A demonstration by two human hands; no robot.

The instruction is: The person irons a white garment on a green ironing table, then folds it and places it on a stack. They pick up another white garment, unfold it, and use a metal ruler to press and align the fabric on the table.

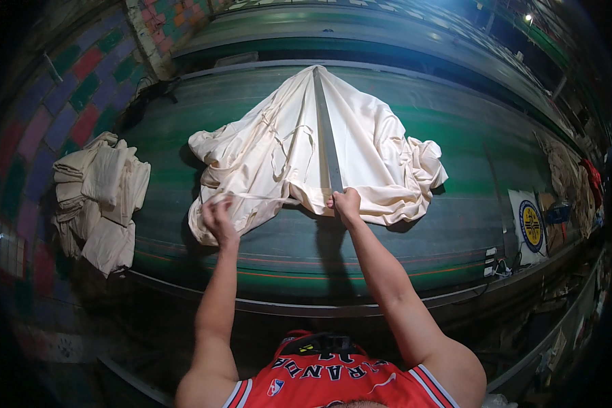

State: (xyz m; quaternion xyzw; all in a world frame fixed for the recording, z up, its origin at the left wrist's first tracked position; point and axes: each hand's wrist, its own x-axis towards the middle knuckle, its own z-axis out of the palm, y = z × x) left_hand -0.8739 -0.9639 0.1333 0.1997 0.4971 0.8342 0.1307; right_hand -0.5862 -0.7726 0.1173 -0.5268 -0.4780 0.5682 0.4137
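A cream cloth (377, 153) lies draped in folds on a green-streaked table, peaked at the far side, with thin ties across its left half. A long flat metal bar (324, 129) runs from that peak toward me over the cloth. My right hand (347, 204) is closed round the bar's near end, at the cloth's front edge. My left hand (219, 219) is over the cloth's front left part, fingers loosely curved and apart at the fabric, near a thin band.
A folded cream cloth pile (102, 190) sits at the left end of the table (449, 251), beside a painted brick wall (81, 88). At right are a white printed sack (527, 228), brownish cloths (561, 177) and cables (502, 267). Long parallel tables (285, 30) stand behind.
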